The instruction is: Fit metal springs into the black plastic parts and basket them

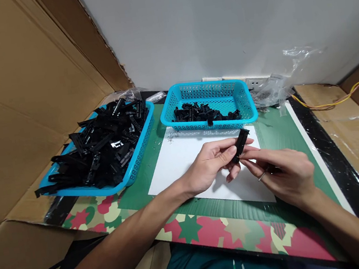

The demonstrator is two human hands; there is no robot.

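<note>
My left hand grips a narrow black plastic part between thumb and fingers, tilted above a white sheet. Close against the part's lower end, the thumb and forefinger of my right hand are pinched together; anything tiny between those fingertips is hidden. A thin metal tool pokes out from the curled fingers of that same hand, its kind not clear. Behind the hands stands a blue basket holding small black pieces. To the left, another blue basket is heaped with longer black plastic parts.
Tiny metal bits lie at the sheet's far left corner. Clear plastic bags and a wall socket are at the back right, near yellow and red wires. Cardboard walls off the left. The green mat covers the table.
</note>
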